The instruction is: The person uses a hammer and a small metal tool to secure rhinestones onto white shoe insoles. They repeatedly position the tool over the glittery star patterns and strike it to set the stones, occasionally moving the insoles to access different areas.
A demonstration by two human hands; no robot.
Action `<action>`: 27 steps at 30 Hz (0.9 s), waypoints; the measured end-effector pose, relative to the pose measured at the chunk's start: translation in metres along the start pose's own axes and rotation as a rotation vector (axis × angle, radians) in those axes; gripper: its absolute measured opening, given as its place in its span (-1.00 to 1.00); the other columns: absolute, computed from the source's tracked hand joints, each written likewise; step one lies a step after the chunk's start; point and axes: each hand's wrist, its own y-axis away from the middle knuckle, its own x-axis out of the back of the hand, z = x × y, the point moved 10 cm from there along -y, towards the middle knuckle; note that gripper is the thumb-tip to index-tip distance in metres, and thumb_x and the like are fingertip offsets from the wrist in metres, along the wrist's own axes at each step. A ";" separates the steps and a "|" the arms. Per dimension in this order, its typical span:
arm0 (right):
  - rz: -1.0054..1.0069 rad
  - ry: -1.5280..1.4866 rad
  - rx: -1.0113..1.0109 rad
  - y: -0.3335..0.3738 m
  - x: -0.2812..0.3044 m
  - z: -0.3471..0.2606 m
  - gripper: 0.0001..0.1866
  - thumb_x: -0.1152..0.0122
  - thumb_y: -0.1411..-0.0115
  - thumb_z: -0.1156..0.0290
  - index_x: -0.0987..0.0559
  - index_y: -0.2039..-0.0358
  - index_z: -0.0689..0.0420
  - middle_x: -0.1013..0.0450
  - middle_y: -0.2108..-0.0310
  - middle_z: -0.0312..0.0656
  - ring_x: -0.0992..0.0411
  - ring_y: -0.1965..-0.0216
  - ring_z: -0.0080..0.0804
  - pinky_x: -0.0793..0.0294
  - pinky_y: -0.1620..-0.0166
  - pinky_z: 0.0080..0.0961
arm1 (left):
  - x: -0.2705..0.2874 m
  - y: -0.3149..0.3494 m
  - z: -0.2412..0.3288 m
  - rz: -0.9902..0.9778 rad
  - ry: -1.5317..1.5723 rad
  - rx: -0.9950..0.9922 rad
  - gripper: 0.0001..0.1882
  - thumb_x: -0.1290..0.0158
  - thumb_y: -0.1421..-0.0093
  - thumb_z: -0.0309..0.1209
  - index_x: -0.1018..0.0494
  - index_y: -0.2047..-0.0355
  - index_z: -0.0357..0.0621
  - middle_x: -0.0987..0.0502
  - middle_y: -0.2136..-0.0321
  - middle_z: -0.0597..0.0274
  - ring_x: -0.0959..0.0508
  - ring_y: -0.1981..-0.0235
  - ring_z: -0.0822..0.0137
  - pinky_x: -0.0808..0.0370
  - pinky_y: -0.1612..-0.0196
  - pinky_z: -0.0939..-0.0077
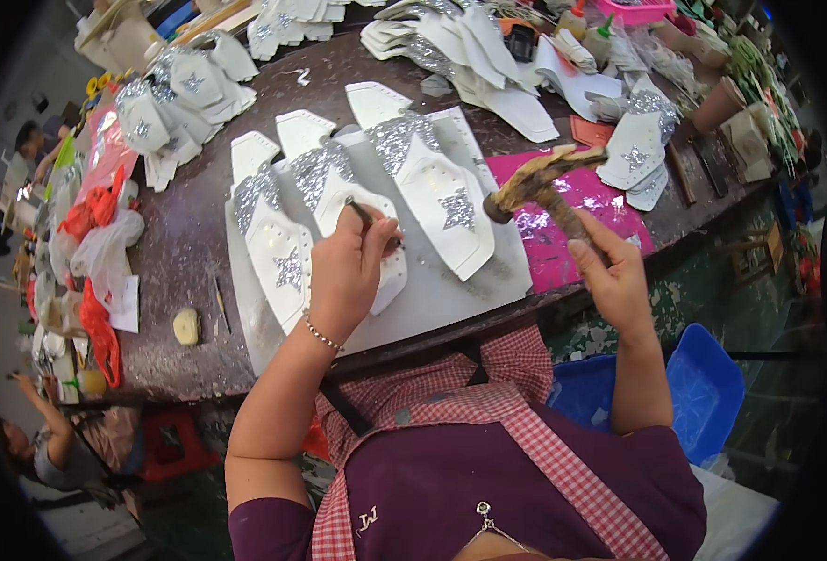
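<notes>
Three white shoe-upper pieces with silver glitter bands lie side by side on a pale board (507, 271). The left piece (269, 238) and the right piece (427, 187) each show a glitter star. Over the middle piece (306, 140), my left hand (346, 266) pinches a short dark punch (358, 211); its lower tip is hidden, so contact cannot be told. Gripped in my right hand (614, 280) is a hammer (549, 182) with a worn, yellowish-brown wrapped head. It is raised to the right of the board, above a pink sheet (572, 224).
Stacks of similar pieces (185, 103) lie at the far left, with more (465, 56) at the back. A yellowish round lump (186, 326) and a thin tool (221, 306) sit left of the board. Blue bins (703, 383) stand below the table's right edge. Another person (49, 439) sits at lower left.
</notes>
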 end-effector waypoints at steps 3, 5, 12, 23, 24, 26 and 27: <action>-0.003 -0.068 -0.011 0.004 -0.007 0.020 -0.59 -0.22 -0.26 0.48 -0.50 -0.11 0.30 -0.60 0.19 -0.20 -0.43 0.21 -0.65 -0.43 0.10 -0.65 | -0.028 -0.040 0.025 -0.071 -0.079 -0.080 -0.81 -0.03 -0.36 -0.41 -0.44 0.28 -0.34 -0.64 0.44 0.16 -0.65 0.39 0.44 -0.59 0.27 0.57; -0.019 -0.042 0.017 0.004 -0.012 0.023 -0.59 -0.22 -0.24 0.49 -0.50 -0.11 0.29 -0.59 0.27 -0.17 -0.42 0.26 -0.67 -0.43 0.15 -0.65 | -0.052 -0.065 0.030 -0.052 0.040 -0.099 -0.77 -0.07 -0.33 -0.34 -0.44 0.32 -0.31 -0.63 0.49 0.13 -0.67 0.44 0.35 -0.57 0.34 0.51; -0.062 -0.032 -0.021 0.005 -0.012 0.032 -0.59 -0.22 -0.21 0.50 -0.53 -0.09 0.23 -0.51 0.47 -0.21 -0.34 0.44 -0.72 -0.40 0.34 -0.64 | -0.099 -0.105 -0.003 -0.076 -0.047 -0.036 -0.76 -0.03 -0.36 -0.32 -0.38 0.30 -0.29 -0.65 0.51 0.08 -0.69 0.47 0.27 -0.60 0.40 0.47; 0.039 -0.140 -0.047 -0.014 0.029 0.030 -0.58 -0.20 -0.26 0.52 -0.48 -0.13 0.30 -0.51 0.36 -0.38 -0.31 0.40 -0.76 -0.34 0.35 -0.72 | -0.103 -0.102 -0.006 -0.173 -0.145 -0.083 -0.85 -0.05 -0.34 -0.44 -0.42 0.29 -0.32 -0.63 0.41 0.18 -0.66 0.34 0.43 -0.62 0.26 0.54; 0.050 -0.170 -0.022 -0.019 0.031 0.025 -0.57 -0.20 -0.27 0.51 -0.47 -0.14 0.30 -0.50 0.35 -0.38 -0.30 0.40 -0.76 -0.33 0.35 -0.72 | -0.104 -0.104 -0.002 -0.194 -0.192 -0.104 -0.85 -0.06 -0.32 -0.44 -0.43 0.30 -0.32 -0.63 0.43 0.17 -0.66 0.35 0.43 -0.61 0.27 0.54; 0.068 -0.238 0.035 -0.028 0.035 0.018 -0.56 -0.19 -0.30 0.46 -0.45 -0.18 0.28 -0.46 0.40 -0.40 -0.28 0.46 -0.76 -0.28 0.42 -0.74 | -0.104 -0.102 0.010 -0.219 -0.271 -0.165 -0.85 -0.10 -0.29 -0.43 -0.45 0.32 -0.30 -0.63 0.45 0.15 -0.67 0.37 0.37 -0.59 0.31 0.49; 0.071 -0.279 0.055 -0.034 0.036 0.011 -0.56 -0.18 -0.31 0.44 -0.45 -0.18 0.28 -0.44 0.41 -0.40 -0.27 0.48 -0.77 -0.27 0.43 -0.75 | -0.104 -0.101 0.020 -0.217 -0.303 -0.204 -0.85 -0.12 -0.27 -0.42 -0.45 0.32 -0.28 -0.63 0.46 0.12 -0.67 0.40 0.31 -0.57 0.33 0.46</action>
